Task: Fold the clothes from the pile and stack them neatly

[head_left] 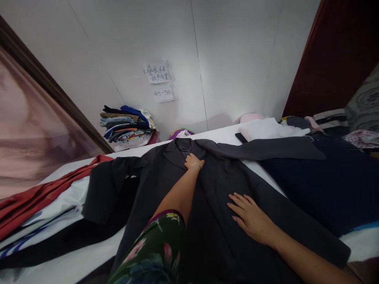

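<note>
A dark grey coat (pixel 237 177) lies front up on the white table, collar toward the wall. Its left-side sleeve (pixel 100 189) bends down toward me, and the other sleeve (pixel 284 148) stretches out to the right. My left hand (pixel 194 161), with a thin bracelet at the wrist, is at the lapel just under the collar, its fingers curled on the cloth. Lower down on the right front panel, my right hand (pixel 251 217) rests flat with fingers spread.
Red garments (pixel 53 189) and white ones lie at the left. Against the wall stands a stack of folded clothes (pixel 127 124). White cloth (pixel 266 129) and dark navy clothing (pixel 319 181) are at the right. Handwritten paper notes (pixel 160 73) hang on the wall.
</note>
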Tool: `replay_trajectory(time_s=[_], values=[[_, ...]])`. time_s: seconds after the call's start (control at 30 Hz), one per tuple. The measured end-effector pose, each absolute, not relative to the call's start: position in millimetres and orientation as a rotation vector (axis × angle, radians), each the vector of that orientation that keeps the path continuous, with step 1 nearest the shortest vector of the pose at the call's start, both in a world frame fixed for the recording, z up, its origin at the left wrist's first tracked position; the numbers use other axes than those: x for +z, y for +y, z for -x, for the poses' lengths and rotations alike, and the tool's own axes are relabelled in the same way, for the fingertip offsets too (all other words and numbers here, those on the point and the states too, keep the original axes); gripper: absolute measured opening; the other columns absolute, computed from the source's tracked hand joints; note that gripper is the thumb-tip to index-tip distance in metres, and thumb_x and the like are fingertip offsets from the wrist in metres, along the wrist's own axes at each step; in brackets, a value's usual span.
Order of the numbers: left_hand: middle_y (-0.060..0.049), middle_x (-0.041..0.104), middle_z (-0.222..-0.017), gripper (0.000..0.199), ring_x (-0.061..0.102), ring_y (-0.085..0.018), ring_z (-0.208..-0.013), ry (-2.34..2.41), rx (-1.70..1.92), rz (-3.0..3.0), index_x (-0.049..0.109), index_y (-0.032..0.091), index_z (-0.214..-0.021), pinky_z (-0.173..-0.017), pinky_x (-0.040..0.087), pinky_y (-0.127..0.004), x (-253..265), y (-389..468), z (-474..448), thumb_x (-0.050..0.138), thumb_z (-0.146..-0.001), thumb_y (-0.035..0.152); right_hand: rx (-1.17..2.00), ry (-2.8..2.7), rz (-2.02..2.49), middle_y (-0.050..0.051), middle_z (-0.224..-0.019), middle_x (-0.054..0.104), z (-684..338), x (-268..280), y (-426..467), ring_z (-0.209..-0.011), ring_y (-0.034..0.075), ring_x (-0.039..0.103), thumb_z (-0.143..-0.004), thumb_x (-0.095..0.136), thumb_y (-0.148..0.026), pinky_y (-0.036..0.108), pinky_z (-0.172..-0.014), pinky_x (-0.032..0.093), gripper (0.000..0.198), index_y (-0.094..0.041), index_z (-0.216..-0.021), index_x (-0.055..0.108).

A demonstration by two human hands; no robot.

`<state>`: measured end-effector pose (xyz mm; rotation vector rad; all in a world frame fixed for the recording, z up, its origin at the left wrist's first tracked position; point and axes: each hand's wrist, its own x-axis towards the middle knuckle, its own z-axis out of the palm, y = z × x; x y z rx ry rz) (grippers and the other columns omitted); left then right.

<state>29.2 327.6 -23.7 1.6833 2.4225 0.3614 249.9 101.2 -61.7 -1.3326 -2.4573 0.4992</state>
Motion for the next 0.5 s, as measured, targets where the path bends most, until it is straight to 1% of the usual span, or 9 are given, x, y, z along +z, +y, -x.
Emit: replay_trajectory(time_s=[0.1, 0.23, 0.3, 0.33, 0.4, 0.5], values=[[-0.024, 0.052, -0.127, 0.074, 0.048, -0.033, -0.121, 2.359, 0.417, -1.655, 0.041, 0.008, -0.130, -0.097, 0.038, -0.043, -24.9, 341.3, -17.5, 0.069, -0.067, 0.036, 0.563, -2.421, 1.332, 0.002, -0.149, 0.035, -250.7, -61.1, 102.1, -0.140, 0.027, 0.025, -0.092, 0.043, -0.034, 0.053, -0.114, 0.019, 0.045, -0.030, -0.136, 0.048], [-0.022, 0.064, -0.112, 0.047, 0.062, -0.028, -0.102, 2.244, 0.515, -1.584, 0.056, 0.007, -0.112, -0.083, 0.046, -0.034, -20.4, 357.8, -11.6, 0.066, -0.069, 0.025, 0.780, -2.349, 1.330, 0.001, -0.149, 0.035, -252.0, -50.8, 101.9, -0.140, 0.029, 0.023, -0.088, 0.050, -0.045, 0.056, -0.114, 0.014, 0.048, -0.035, -0.134, 0.049], [-0.019, 0.066, -0.110, 0.040, 0.063, -0.026, -0.100, 2.204, 0.627, -1.564, 0.059, 0.009, -0.109, -0.081, 0.047, -0.030, -9.9, 369.4, -11.0, 0.063, -0.072, 0.025, 0.952, -2.299, 1.350, -0.002, -0.148, 0.035, -249.0, -38.3, 97.7, -0.140, 0.028, 0.024, -0.087, 0.049, -0.051, 0.054, -0.115, 0.013, 0.052, -0.040, -0.137, 0.044], [-0.017, 0.066, -0.111, 0.039, 0.063, -0.025, -0.102, 2.190, 0.698, -1.560, 0.059, 0.010, -0.110, -0.082, 0.047, -0.029, -2.7, 376.2, -10.0, 0.062, -0.074, 0.025, 1.037, -2.274, 1.354, -0.002, -0.148, 0.034, -245.8, -30.9, 94.3, -0.140, 0.027, 0.024, -0.087, 0.048, -0.053, 0.053, -0.116, 0.013, 0.055, -0.040, -0.139, 0.040], [-0.014, 0.064, -0.116, 0.041, 0.060, -0.024, -0.108, 2.178, 0.833, -1.542, 0.056, 0.012, -0.114, -0.086, 0.046, -0.027, 12.2, 390.2, -5.1, 0.060, -0.076, 0.026, 1.187, -2.252, 1.339, 0.001, -0.151, 0.030, -236.4, -16.2, 85.8, -0.141, 0.027, 0.022, -0.086, 0.048, -0.055, 0.052, -0.116, 0.014, 0.064, -0.034, -0.144, 0.032], [-0.018, 0.062, -0.118, 0.045, 0.057, -0.028, -0.113, 2.177, 0.922, -1.470, 0.055, 0.012, -0.115, -0.089, 0.046, -0.032, 22.2, 401.9, 11.6, 0.065, -0.074, 0.027, 1.340, -2.312, 1.274, 0.011, -0.152, 0.026, -218.6, -2.7, 72.3, -0.141, 0.029, 0.019, -0.082, 0.056, -0.050, 0.053, -0.115, 0.013, 0.077, -0.022, -0.147, 0.026]])
